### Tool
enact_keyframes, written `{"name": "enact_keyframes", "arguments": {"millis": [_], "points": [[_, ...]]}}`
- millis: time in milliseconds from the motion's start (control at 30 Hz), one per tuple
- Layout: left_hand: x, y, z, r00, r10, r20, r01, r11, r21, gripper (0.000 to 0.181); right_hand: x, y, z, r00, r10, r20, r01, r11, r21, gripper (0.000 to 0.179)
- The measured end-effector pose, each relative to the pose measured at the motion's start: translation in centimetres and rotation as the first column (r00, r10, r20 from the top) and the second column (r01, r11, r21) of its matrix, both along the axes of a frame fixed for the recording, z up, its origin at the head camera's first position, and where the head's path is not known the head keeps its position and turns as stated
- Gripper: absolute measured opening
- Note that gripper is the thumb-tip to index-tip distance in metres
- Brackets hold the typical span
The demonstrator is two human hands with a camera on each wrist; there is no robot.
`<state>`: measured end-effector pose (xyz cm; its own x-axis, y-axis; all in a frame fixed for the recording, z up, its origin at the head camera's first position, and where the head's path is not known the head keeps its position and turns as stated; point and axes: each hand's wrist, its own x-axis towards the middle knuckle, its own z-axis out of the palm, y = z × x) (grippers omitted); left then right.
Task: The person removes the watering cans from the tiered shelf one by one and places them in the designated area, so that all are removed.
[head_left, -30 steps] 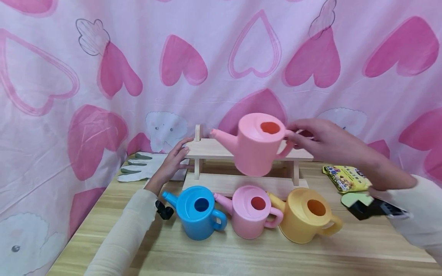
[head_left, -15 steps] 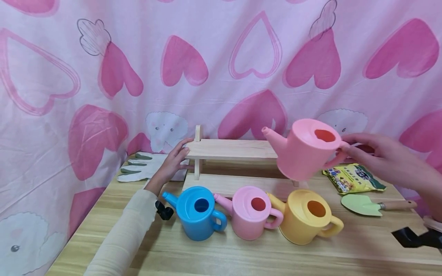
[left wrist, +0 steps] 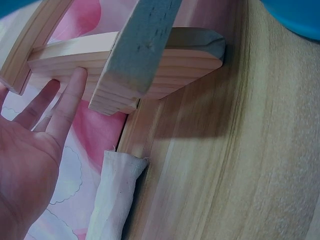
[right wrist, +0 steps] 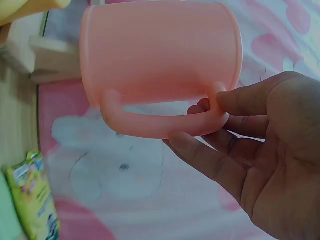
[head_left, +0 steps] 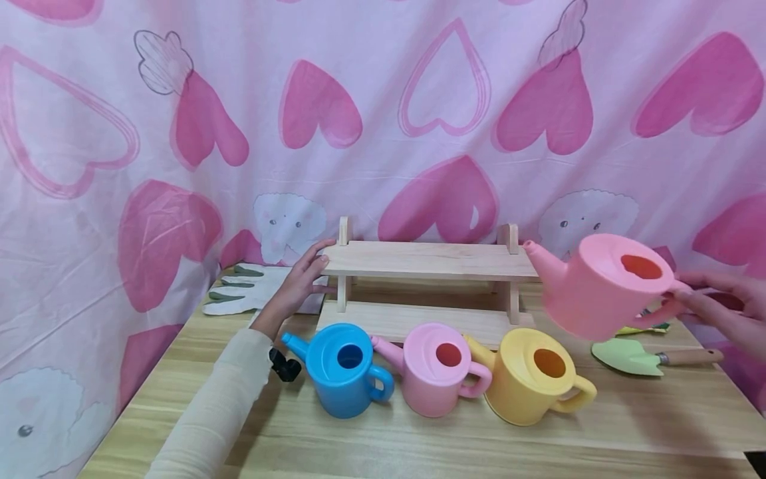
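At the right of the head view, my right hand [head_left: 727, 309] holds a coral-pink watering can [head_left: 601, 286] up in the air by its handle. In the right wrist view, thumb and fingers [right wrist: 247, 102] pinch one end of that handle [right wrist: 155, 126]. My left hand [head_left: 294, 287] touches the left end of a two-tier wooden shelf [head_left: 431, 258]; in the left wrist view its straight fingers [left wrist: 70, 102] rest against the side piece. A blue watering can [head_left: 342, 376], a lilac-pink one [head_left: 432, 379] and a yellow one [head_left: 523, 382] stand in a row before the shelf.
White gloves with green fingertips [head_left: 239, 296] lie left of the shelf. A green-bladed trowel [head_left: 628, 357] with a wooden handle lies at the right. Behind it, a yellow packet [right wrist: 35, 200] is mostly hidden in the head view. A heart-patterned curtain [head_left: 383, 179] hangs behind the table.
My right hand has carried the coral-pink watering can rightward and down, from above the shelf to over the trowel and packet. The left hand and the three standing cans have stayed put.
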<state>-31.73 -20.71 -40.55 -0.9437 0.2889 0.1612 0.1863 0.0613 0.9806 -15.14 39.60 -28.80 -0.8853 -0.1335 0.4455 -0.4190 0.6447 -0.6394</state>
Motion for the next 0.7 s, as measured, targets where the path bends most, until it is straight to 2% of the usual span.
{"name": "enact_keyframes", "arguments": {"millis": [67,167,200,300,400,500,700], "points": [[0.0,0.0,0.0,1.000,-0.002,0.001,0.002,1.000,0.002,0.054,0.4,0.9,-1.2,1.000,0.028,0.004,-0.028,0.992,-0.121,0.059],[0.1,0.0,0.0,1.000,-0.003,0.002,0.003,1.000,-0.007,0.055,1.1,1.7,-3.3,0.995,0.091,-0.025,-0.095,0.955,-0.283,0.058],[0.1,0.0,-0.1,1.000,-0.003,0.001,0.003,1.000,-0.009,0.055,1.3,1.9,-3.9,0.994,0.106,-0.040,-0.113,0.947,-0.299,0.058],[0.1,-0.1,-0.1,1.000,0.005,-0.003,-0.005,1.000,-0.015,0.055,1.8,2.2,-5.4,0.991,0.123,-0.049,-0.131,0.955,-0.267,0.057],[0.1,-0.1,-0.1,1.000,0.003,-0.007,-0.003,1.000,-0.013,0.056,2.3,2.4,-6.4,0.995,0.094,-0.038,-0.100,0.980,-0.171,0.058],[0.0,0.0,0.0,1.000,-0.010,-0.008,0.009,1.000,-0.012,0.057,2.8,2.3,-7.3,0.998,0.062,-0.010,-0.063,0.989,-0.134,0.060],[0.0,0.0,0.0,1.000,-0.007,-0.010,0.007,1.000,-0.004,0.055,3.7,1.5,-8.2,0.994,-0.079,0.072,0.077,0.997,0.021,0.031]]}}
